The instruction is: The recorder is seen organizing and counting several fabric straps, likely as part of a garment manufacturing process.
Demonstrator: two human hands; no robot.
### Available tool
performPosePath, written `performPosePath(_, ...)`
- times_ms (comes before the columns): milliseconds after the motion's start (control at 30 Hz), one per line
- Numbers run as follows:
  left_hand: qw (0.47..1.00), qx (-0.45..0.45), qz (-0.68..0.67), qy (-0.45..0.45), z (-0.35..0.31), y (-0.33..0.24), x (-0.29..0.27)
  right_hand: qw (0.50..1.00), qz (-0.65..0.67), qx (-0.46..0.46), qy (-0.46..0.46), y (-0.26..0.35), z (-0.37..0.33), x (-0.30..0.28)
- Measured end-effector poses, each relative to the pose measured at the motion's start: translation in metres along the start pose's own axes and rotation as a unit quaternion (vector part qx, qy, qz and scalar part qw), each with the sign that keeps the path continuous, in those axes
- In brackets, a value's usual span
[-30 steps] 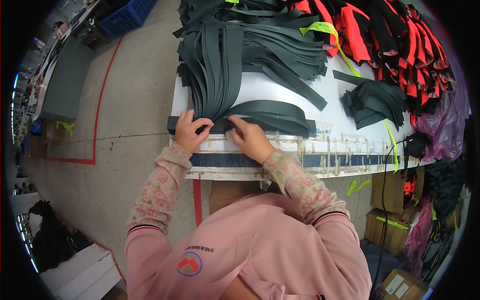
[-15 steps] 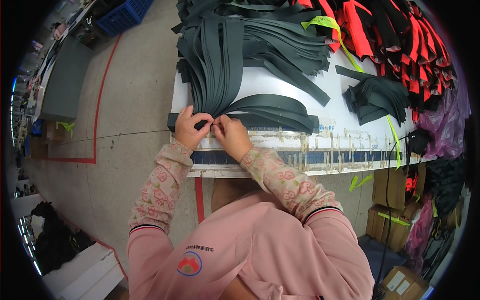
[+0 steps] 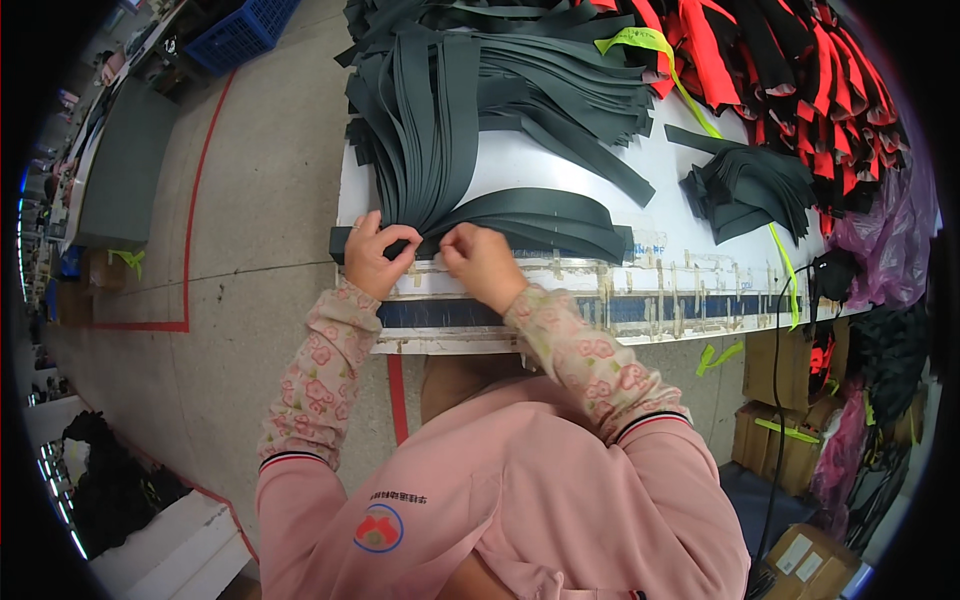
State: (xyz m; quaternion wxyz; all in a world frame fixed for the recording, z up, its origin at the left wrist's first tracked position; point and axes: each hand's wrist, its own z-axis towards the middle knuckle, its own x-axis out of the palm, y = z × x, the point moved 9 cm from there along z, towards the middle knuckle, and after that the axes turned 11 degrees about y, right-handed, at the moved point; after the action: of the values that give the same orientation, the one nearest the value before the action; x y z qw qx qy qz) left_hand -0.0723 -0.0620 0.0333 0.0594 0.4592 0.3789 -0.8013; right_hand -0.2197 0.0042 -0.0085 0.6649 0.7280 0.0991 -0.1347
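Note:
Dark green fabric strips (image 3: 430, 130) fan out from a gathered end close to the table's near edge. At that end my left hand (image 3: 376, 256) has thumb and forefinger bent into a ring, their tips closed on the strips. My right hand (image 3: 485, 268) is just right of it, a little apart, fingers curled and pinched together; what they hold, if anything, is too small to make out. Beside my right hand, a looped bunch of the same strips (image 3: 545, 213) bends to the right. A flat dark strip (image 3: 345, 240) shows left of my left hand.
The white table (image 3: 510, 165) has a worn, taped front edge. A smaller pile of dark strips (image 3: 755, 190) lies to the right, with red and black pieces (image 3: 790, 80) heaped behind. Purple plastic (image 3: 885, 250), a black cable (image 3: 778, 400) and cardboard boxes (image 3: 775, 440) are at the right.
My right hand has moved right and slightly away from my left hand, where their fingertips were almost together. My left hand stays at the gathered strips.

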Motion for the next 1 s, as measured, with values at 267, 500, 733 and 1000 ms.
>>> performPosePath(267,1.0,0.006,0.007,0.005,-0.001,-0.003,-0.002,0.995,-0.043,0.083,-0.044,-0.037,-0.056,-0.129)
performPosePath(500,1.0,0.016,0.014,0.009,0.0,-0.002,0.0,0.992,-0.101,0.048,-0.065,-0.036,-0.078,-0.142)
performPosePath(733,1.0,0.001,0.015,0.024,0.0,-0.004,0.002,0.987,-0.135,0.042,-0.077,-0.034,-0.074,-0.139)
performPosePath(1000,0.999,0.038,0.019,0.006,0.0,-0.007,0.001,0.981,-0.164,0.032,-0.096,-0.036,-0.072,-0.139)
